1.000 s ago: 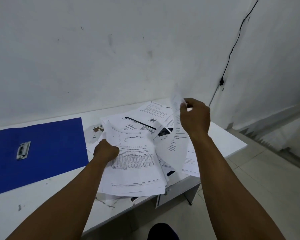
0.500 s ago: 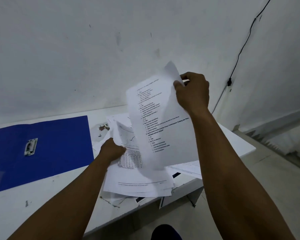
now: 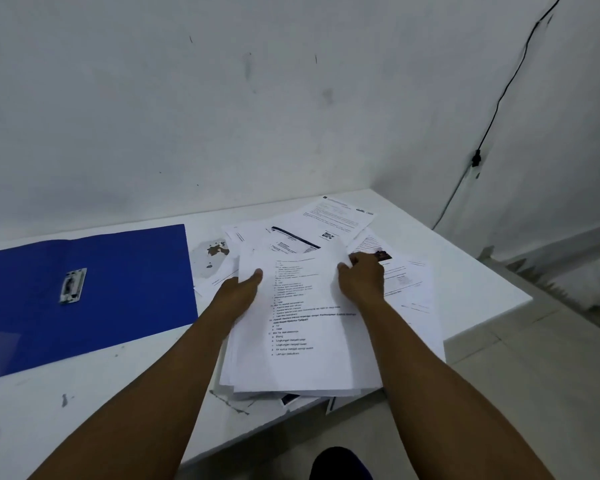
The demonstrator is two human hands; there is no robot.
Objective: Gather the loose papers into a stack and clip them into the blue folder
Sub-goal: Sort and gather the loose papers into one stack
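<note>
Both hands grip the stack of papers (image 3: 305,327) on the white table (image 3: 471,271): the left hand (image 3: 239,292) pinches its left edge, its fingers hidden beneath, and the right hand (image 3: 362,278) grasps the far right corner. The open blue folder (image 3: 118,292) lies left, cut off by the frame's left edge, and the print is too blurred to read.

messy white papers (image 3: 312,327) right of the open blue folder (image 3: 118,289), lying flat.

Printed lines are seen on the top sheet (image 3: 302,317) of the paper pile, centre of the frame: a numbered list in small type, too blurred to be read. A QR-like code and a dark header bar are made out on a sheet (image 3: 326,230) above centre, its text unreadable. Further print is noted on the sheets (image 3: 409,282) at centre right, also illegible. No brand, number or label can be read anywhere.
</note>
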